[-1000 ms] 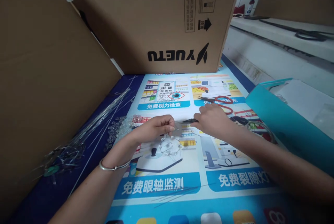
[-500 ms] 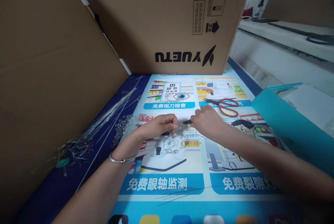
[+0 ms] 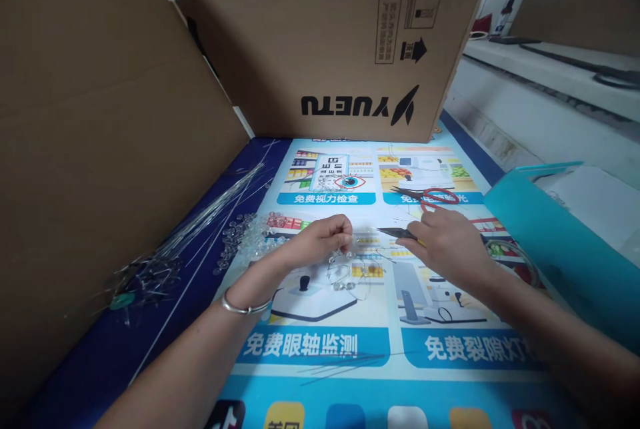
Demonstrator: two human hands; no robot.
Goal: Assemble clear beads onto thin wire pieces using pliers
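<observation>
Cardboard walls close in the printed blue poster mat [image 3: 320,349] you work on. Your left hand [image 3: 320,242], fingers pinched shut, holds the top of a thin wire loop strung with clear beads [image 3: 343,276] at frame centre, dangling onto the mat. Your right hand [image 3: 450,242] grips small dark pliers [image 3: 397,233], tips aimed left at the pinch but apart from it. Should your pinch slacken, beads could slide off the wire; a jab with the tips could nick your fingertips. Clear loose beads [image 3: 245,236] lie left, beside a bundle of straight wires [image 3: 200,229]; red-handled scissors [image 3: 433,197] sit just beyond your right hand.
</observation>
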